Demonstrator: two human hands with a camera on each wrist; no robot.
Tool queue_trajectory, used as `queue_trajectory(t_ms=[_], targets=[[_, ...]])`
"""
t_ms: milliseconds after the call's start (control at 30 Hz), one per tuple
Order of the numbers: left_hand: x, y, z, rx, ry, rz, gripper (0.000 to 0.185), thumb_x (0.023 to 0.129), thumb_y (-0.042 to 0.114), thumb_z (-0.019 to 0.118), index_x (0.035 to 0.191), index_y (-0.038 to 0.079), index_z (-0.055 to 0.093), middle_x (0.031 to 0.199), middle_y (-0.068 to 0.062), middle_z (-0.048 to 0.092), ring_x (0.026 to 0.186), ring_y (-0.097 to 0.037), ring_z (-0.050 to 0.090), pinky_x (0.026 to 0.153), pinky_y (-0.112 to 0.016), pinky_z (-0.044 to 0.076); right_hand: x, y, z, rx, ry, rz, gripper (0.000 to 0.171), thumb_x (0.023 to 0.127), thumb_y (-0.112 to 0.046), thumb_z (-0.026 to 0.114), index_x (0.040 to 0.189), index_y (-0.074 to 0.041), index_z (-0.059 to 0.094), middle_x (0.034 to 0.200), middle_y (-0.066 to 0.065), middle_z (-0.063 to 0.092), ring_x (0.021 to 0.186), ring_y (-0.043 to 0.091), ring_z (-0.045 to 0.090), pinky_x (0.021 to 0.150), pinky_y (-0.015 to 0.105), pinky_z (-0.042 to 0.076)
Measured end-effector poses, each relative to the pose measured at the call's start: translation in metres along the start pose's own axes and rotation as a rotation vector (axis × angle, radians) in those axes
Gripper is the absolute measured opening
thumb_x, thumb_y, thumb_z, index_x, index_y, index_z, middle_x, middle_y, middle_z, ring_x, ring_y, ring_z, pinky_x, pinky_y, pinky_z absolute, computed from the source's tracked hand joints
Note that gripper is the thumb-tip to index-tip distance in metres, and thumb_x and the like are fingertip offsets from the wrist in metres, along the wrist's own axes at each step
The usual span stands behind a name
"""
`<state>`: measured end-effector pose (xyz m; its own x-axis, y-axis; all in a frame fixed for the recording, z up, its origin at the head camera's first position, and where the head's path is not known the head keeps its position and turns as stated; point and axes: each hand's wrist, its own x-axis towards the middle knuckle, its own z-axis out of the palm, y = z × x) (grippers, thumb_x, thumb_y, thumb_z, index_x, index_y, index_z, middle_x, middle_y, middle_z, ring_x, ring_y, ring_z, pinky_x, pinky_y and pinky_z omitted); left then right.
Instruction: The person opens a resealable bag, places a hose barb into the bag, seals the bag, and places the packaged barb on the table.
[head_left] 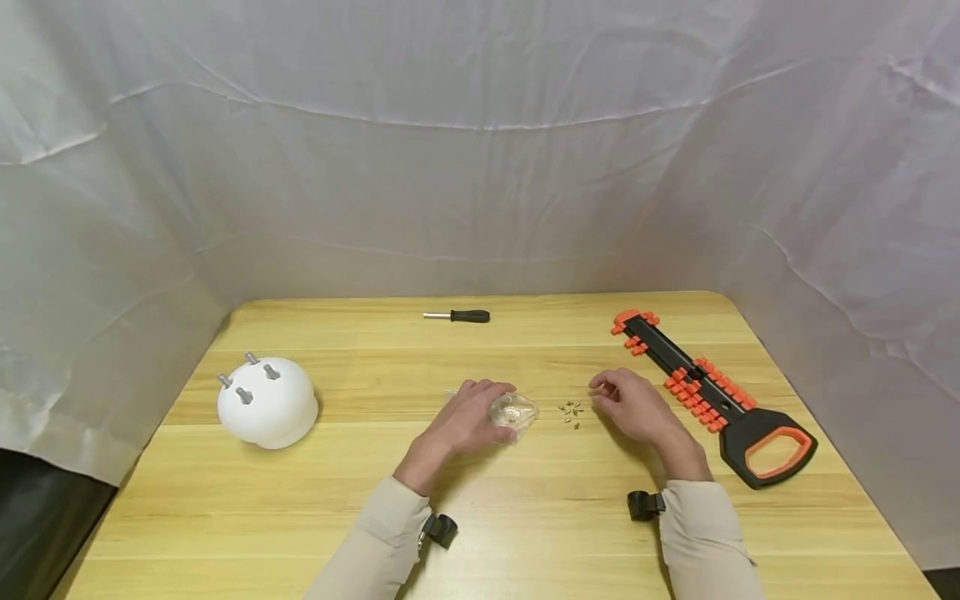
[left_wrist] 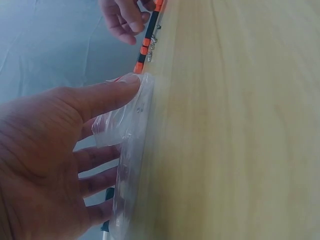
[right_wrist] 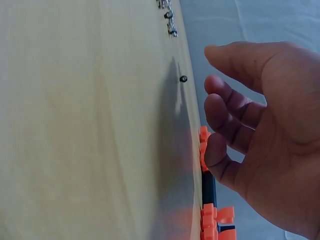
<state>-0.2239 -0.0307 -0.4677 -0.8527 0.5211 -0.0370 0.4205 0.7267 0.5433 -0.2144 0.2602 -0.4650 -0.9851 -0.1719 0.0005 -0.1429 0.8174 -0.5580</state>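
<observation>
Left hand: our left hand (head_left: 467, 419) rests on the small clear plastic zip bag (head_left: 513, 412) near the middle of the light wooden table (head_left: 525, 533). In the left wrist view the thumb (left_wrist: 107, 95) presses the bag (left_wrist: 127, 150) flat against the wood, and the other fingers lie fairly straight beside it, not wrapped round it.

Right hand: our right hand (head_left: 632, 403) hovers over the table just right of the screws, fingers loosely curled and holding nothing; the right wrist view shows the fingertips (right_wrist: 216, 107) clear of the wood.

Hands together: we keep them apart, with the screws between them.

Screws: a little cluster of small brass-coloured screws (head_left: 572, 410) lies loose on the table, just right of the bag. In the right wrist view one dark screw (right_wrist: 183, 79) sits apart from the rest.

Orange and black tool: a long black bar with orange clips and a loop handle (head_left: 708, 393) lies diagonally to the right of our right hand.

Screwdriver: a short black-handled screwdriver (head_left: 457, 316) lies at the far edge.

White dome: a rounded white plastic shell with three grey pegs (head_left: 266, 403) stands at the left, well apart from our hands.
</observation>
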Motion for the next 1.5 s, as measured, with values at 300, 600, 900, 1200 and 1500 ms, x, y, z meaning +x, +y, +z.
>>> queue_trajectory(t_ms=[300, 600, 900, 1200, 1500], targets=[[0.0, 0.0, 0.0, -0.016, -0.014, -0.016, 0.07, 0.08, 0.037, 0.077, 0.141, 0.024, 0.047, 0.139, 0.0, 0.053, 0.123, -0.021, 0.045, 0.098, -0.04, 0.046, 0.003, 0.008, 0.0, -0.041, -0.01, -0.005, 0.023, 0.091, -0.015, 0.065, 0.113, -0.01, 0.066, 0.097, 0.005, 0.06, 0.087, 0.017, 0.056, 0.076, 0.034, 0.047], [-0.001, 0.0, 0.0, -0.034, -0.014, -0.02, 0.069, 0.08, 0.036, 0.077, 0.142, 0.024, 0.047, 0.14, 0.001, 0.052, 0.124, -0.02, 0.045, 0.099, -0.041, 0.046, 0.002, 0.012, -0.001, -0.093, -0.049, 0.005, 0.026, 0.09, -0.014, 0.066, 0.115, -0.008, 0.068, 0.099, 0.007, 0.062, 0.088, 0.019, 0.056, 0.077, 0.039, 0.048], [-0.002, 0.001, -0.001, -0.032, -0.009, -0.029, 0.07, 0.08, 0.036, 0.077, 0.142, 0.025, 0.047, 0.14, 0.001, 0.052, 0.123, -0.02, 0.045, 0.099, -0.041, 0.046, 0.005, 0.012, 0.0, -0.114, -0.055, 0.022, 0.016, 0.092, -0.017, 0.064, 0.106, -0.012, 0.07, 0.096, 0.005, 0.065, 0.088, 0.019, 0.059, 0.078, 0.04, 0.049], [-0.001, 0.001, -0.001, -0.027, -0.007, -0.016, 0.07, 0.08, 0.036, 0.077, 0.142, 0.023, 0.047, 0.138, 0.0, 0.053, 0.123, -0.021, 0.045, 0.098, -0.041, 0.046, 0.006, 0.008, -0.001, -0.14, -0.045, 0.036, 0.006, 0.09, -0.019, 0.067, 0.092, -0.017, 0.072, 0.088, 0.0, 0.066, 0.08, 0.015, 0.057, 0.073, 0.037, 0.048], [-0.002, 0.001, -0.001, -0.021, -0.008, -0.018, 0.071, 0.08, 0.037, 0.077, 0.142, 0.024, 0.047, 0.139, 0.0, 0.053, 0.124, -0.021, 0.045, 0.098, -0.041, 0.046, 0.007, 0.003, 0.001, -0.164, -0.09, -0.007, 0.008, 0.094, -0.015, 0.06, 0.09, -0.013, 0.066, 0.087, 0.002, 0.058, 0.078, 0.016, 0.051, 0.073, 0.036, 0.045]])
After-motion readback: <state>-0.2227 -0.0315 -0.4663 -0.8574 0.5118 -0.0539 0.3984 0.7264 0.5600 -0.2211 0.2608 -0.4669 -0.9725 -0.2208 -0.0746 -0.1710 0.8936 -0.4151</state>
